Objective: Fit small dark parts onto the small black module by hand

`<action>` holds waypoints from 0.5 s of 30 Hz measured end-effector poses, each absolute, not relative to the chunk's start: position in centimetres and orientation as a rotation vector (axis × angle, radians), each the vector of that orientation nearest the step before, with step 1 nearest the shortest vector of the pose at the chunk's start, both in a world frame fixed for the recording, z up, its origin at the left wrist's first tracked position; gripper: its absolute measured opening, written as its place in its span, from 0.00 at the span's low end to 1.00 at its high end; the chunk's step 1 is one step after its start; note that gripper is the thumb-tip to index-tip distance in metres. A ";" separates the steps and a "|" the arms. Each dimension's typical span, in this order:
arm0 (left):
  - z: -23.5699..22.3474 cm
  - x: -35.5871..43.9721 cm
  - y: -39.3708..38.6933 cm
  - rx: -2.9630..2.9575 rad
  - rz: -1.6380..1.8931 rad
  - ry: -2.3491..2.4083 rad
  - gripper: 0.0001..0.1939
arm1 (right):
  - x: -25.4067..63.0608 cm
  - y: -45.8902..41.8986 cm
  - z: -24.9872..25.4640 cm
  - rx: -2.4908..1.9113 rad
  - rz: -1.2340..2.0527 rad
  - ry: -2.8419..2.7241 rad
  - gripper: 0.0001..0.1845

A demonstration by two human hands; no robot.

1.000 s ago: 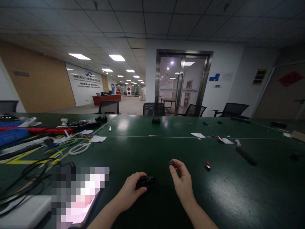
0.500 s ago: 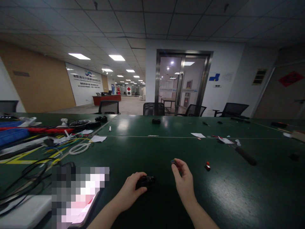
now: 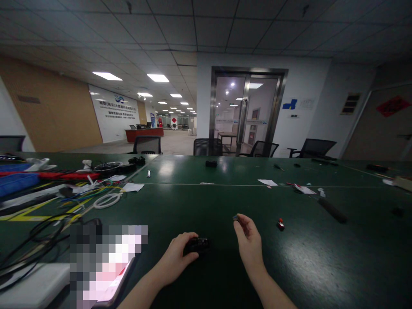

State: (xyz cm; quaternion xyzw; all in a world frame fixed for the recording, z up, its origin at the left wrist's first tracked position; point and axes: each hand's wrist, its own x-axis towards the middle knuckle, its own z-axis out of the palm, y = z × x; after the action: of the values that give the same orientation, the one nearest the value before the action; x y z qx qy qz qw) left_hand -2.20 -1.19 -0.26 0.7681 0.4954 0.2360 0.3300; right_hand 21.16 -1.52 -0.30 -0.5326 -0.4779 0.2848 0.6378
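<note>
My left hand [image 3: 178,258] is closed around a small black cylindrical object [image 3: 202,244] with faint light markings. It lies low over the green table, and its left end is hidden by my fingers. To its right, my right hand [image 3: 249,240] pinches a tiny greyish piece [image 3: 235,218] between thumb and fingertips, raised off the tabletop. The piece is too small to identify. A small red and silver item [image 3: 280,224] rests on the table to the right of my right hand.
A phone with a blurred screen [image 3: 112,274] and a white box [image 3: 35,283] lie at left, near black cables and a coiled white cable [image 3: 107,200]. A dark-handled tool [image 3: 333,210] lies at right. Paper scraps [image 3: 267,183] and a black block [image 3: 211,164] are farther back.
My right hand has shifted very slightly to the right with the tiny piece still pinched. My left hand and the black object stay in place.
</note>
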 end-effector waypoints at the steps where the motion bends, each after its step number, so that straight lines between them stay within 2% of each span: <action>1: -0.3 -2.2 -1.2 2.005 0.617 1.296 0.22 | 21.2 -1.5 -0.3 -1.214 0.647 -1.092 0.18; 15: -0.2 -2.4 -1.3 1.979 0.621 1.273 0.23 | 21.0 -1.7 -0.3 -1.215 0.673 -1.078 0.18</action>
State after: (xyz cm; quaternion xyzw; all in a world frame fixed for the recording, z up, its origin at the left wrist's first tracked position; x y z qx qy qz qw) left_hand -2.37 -1.27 -0.19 0.7627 0.4908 0.2393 0.3468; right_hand 21.02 -1.66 -0.30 -0.5320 -0.4724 0.2948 0.6379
